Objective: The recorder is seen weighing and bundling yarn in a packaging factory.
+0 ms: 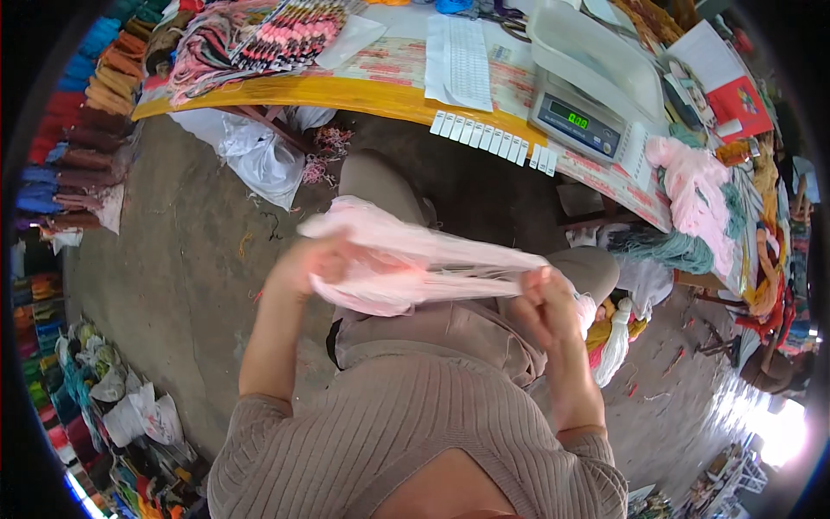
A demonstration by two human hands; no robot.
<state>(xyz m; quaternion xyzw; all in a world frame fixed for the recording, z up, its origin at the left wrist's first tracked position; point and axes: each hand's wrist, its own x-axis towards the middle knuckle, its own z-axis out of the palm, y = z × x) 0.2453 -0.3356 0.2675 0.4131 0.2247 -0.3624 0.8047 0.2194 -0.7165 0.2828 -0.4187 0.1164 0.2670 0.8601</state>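
Note:
A pale pink skein of yarn (389, 259) is stretched between my two hands above my lap, its strands drawn into thin lines toward the right. My left hand (324, 261) grips the fuller, bunched end; it is blurred and its fingers are partly hidden by the yarn. At the narrow end, my right hand (546, 304) is closed on the strands, fingers bent and thumb uppermost. Some pink yarn also shows beside my right wrist.
Ahead stands a yellow-edged table (346, 92) bearing multicoloured skeins (285, 35), a paper sheet (458, 65), a digital scale (579, 117) with a plastic tub (596, 52), and pink yarn (692, 186). A white bag (259, 156) lies under it. Coloured yarn stacks (95, 130) line the left.

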